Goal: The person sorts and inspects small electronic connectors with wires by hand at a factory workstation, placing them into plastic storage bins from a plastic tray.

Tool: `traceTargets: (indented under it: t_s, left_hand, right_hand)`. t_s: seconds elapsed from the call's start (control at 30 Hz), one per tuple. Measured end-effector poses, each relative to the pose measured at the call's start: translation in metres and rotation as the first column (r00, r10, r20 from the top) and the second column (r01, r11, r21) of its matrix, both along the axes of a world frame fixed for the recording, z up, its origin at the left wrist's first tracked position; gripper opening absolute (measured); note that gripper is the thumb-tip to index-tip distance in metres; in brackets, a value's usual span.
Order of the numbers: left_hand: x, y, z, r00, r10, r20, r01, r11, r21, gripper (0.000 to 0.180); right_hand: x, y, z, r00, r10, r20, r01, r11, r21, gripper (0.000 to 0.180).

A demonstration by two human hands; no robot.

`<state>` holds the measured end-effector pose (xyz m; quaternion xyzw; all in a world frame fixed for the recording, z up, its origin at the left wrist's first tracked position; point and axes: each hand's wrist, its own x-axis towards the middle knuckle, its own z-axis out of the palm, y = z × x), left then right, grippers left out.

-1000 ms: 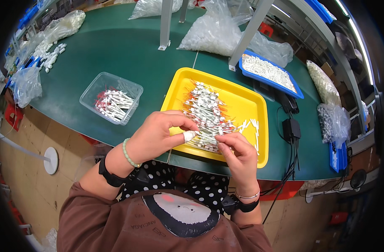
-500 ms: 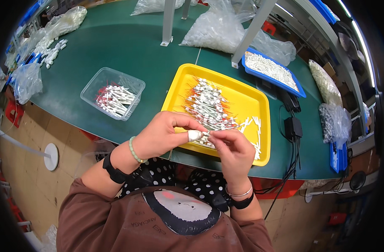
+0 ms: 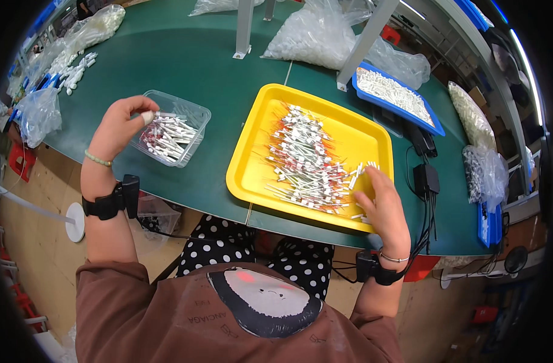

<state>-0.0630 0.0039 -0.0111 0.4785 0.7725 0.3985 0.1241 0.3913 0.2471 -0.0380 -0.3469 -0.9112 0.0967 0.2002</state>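
My left hand is at the left rim of a clear plastic container, with white tape round its thumb. Its thumb and forefinger pinch a slim white tubular piece above the pile. Inside the container lie many white tubular pieces with thin red wires. Over the right part of a yellow tray is my right hand, thumb and fingers apart, by some loose white tubes. A heap of thin wires with white connector ends fills the tray's middle.
A blue tray of small white tubes stands at the back right, beside black adapters and cables. Behind it are a metal post and clear bags of white parts. More white pieces lie on the green table's far left.
My hands were together over the yellow tray's front edge, working on a small piece. They have parted: the left moved left to the clear container, the right to the tray's right side.
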Motion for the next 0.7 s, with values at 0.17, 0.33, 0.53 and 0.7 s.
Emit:
traceTargets:
  t_s: [0.17,0.33,0.53,0.7]
  left_hand:
    - [0.046,0.022,0.013,0.983,-0.097,-0.156,0.121,0.981,0.151,0.025]
    - [0.127,0.072,0.001,0.826,-0.524,-0.208,0.544,0.837,0.053,0.020]
    - [0.170,0.107,-0.026,0.769,-0.551,-0.325,0.516,0.835,-0.193,0.016]
    - [0.171,0.110,-0.029,0.784,-0.548,-0.291,0.501,0.836,-0.223,0.016]
  right_hand:
    - [0.000,-0.001,0.007,0.994,0.019,0.112,-0.002,0.990,-0.143,0.037]
    - [-0.006,0.009,0.008,0.994,-0.066,0.085,0.079,0.984,-0.157,0.033]
    - [-0.009,0.040,-0.010,0.973,0.199,0.114,-0.209,0.975,0.081,0.032]
    - [0.010,0.009,0.005,0.972,0.130,0.195,-0.121,0.991,-0.055,0.033]
